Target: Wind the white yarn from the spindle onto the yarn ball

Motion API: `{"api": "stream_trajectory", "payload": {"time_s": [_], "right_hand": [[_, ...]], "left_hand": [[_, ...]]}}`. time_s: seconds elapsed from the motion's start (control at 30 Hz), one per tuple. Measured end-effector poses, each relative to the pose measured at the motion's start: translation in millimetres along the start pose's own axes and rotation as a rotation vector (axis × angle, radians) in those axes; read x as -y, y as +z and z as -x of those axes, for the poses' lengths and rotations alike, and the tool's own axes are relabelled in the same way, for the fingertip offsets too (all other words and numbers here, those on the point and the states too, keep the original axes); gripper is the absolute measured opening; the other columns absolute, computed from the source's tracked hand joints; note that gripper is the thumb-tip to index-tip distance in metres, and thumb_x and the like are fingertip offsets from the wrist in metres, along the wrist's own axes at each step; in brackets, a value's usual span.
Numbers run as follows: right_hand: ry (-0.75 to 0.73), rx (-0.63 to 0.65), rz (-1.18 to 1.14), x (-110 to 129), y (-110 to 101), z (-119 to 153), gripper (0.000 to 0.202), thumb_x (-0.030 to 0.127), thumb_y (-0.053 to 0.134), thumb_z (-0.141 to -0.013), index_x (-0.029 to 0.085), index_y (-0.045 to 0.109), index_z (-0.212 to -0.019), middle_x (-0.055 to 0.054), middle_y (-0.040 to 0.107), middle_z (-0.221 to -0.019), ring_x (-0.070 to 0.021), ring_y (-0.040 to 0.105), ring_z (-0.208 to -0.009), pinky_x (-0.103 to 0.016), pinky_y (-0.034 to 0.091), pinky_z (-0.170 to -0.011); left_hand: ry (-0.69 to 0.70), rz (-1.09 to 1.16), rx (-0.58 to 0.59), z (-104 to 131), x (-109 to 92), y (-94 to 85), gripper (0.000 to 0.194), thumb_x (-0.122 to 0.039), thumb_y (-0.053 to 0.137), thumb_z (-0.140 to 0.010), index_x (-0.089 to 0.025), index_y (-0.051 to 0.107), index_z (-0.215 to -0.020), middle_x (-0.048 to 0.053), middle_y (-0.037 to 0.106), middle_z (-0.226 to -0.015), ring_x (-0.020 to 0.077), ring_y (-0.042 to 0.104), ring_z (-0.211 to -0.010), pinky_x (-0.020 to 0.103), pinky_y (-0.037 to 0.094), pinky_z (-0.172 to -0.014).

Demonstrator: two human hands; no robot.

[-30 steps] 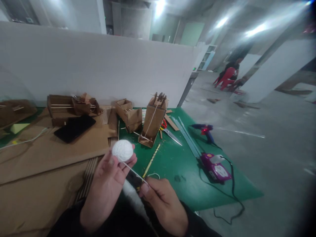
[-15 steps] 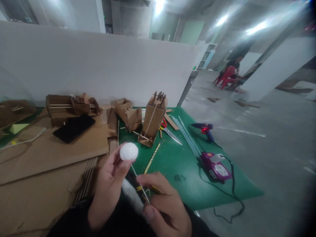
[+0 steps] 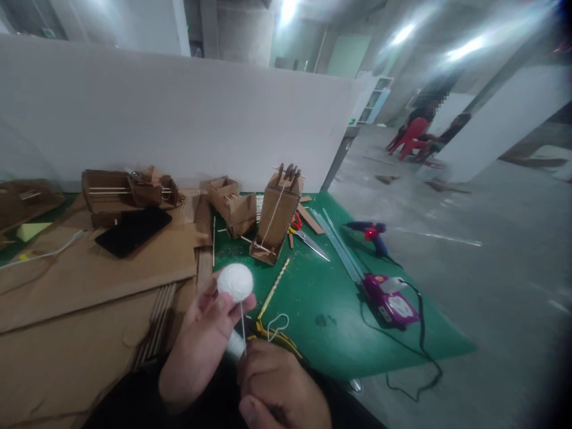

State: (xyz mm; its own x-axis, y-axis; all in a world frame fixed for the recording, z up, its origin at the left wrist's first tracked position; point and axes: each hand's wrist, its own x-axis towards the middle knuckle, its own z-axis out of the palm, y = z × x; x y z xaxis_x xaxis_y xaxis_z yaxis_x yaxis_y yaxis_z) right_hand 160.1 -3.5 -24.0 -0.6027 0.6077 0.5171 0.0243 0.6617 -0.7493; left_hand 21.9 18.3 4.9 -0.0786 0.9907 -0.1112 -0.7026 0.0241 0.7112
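Note:
A ball of white string (image 3: 235, 282) is held in my left hand (image 3: 203, 330), thumb in front and fingers behind it. From the ball a taut strand (image 3: 243, 322) runs down to my right hand (image 3: 279, 387), whose fingers are curled closed around it. Partly behind my hands is a white roll (image 3: 235, 347). Beyond my right hand, a yellow-handled tool (image 3: 279, 338) lies on the green table with a loop of white string (image 3: 279, 325) beside it. A yellow twisted stick (image 3: 274, 287) points away from that tool.
Cardboard constructions (image 3: 276, 217) stand at the back near a white partition (image 3: 179, 113). Scissors (image 3: 313, 245), clear glue sticks (image 3: 337, 247), a glue gun (image 3: 373, 233) and a purple power strip (image 3: 391, 302) with a cable are to the right. Cardboard sheets (image 3: 152, 259) and a black phone (image 3: 134, 231) lie left.
My right hand has moved left and down and its fingers have closed more. The ball has shifted slightly right and down, and the string loop beside the yellow-handled tool is now in plain view.

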Motion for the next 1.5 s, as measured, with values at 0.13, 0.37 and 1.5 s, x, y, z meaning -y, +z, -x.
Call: {"api": "stream_trajectory", "payload": {"time_s": [0.13,0.37,1.5], "right_hand": [[0.247,-0.242,0.048,1,-7,5,0.041,0.047,0.042,-0.095,0.021,0.044,-0.063,-0.001,0.053,-0.057,-0.0150,0.052,-0.058,-0.027,0.042,-0.056],[0.463,-0.238,0.291,-9,-39,-1,0.028,0.027,0.057,-0.091,0.019,0.048,-0.116,0.004,0.056,-0.069,-0.0140,0.053,-0.061,-0.024,0.042,-0.059],[0.331,0.105,0.109,-16,-44,-10,0.039,0.035,0.040,-0.099,0.017,0.047,-0.065,-0.002,0.050,-0.067,-0.0144,0.047,-0.067,-0.027,0.037,-0.065]], "left_hand": [[-0.236,0.264,0.078,3,-8,0.3,0.025,-0.035,0.076,-0.076,-0.016,0.078,-0.092,0.013,0.080,-0.095,0.0217,0.073,-0.077,0.040,0.060,-0.083],[-0.188,0.304,0.046,5,-9,0.7,0.031,-0.036,0.066,-0.079,-0.012,0.077,-0.097,0.014,0.078,-0.097,0.0263,0.071,-0.087,0.046,0.054,-0.094],[-0.196,-0.154,0.215,25,-13,-20.4,0.043,-0.037,0.081,-0.073,-0.032,0.072,-0.115,0.000,0.073,-0.120,0.0202,0.063,-0.114,0.023,0.047,-0.097]]}}
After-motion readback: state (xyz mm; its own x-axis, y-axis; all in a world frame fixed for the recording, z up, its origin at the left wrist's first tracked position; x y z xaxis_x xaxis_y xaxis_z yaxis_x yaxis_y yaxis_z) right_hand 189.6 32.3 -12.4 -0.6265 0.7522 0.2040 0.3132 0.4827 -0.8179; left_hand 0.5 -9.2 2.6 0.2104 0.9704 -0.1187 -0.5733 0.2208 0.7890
